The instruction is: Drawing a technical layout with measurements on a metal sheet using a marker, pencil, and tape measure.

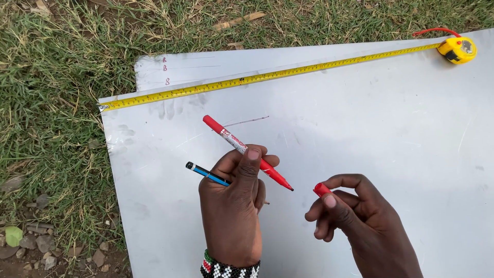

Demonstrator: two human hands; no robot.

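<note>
Left hand (234,206) grips an uncapped red marker (247,152) and a pencil (207,173); the marker's tip slants toward the cap (321,189), pinched just beside it in the right hand (355,216).

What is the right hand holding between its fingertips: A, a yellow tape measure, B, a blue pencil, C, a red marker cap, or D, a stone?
C: the right hand pinches a small red cap, while the uncapped red marker sits in the left hand.
</note>
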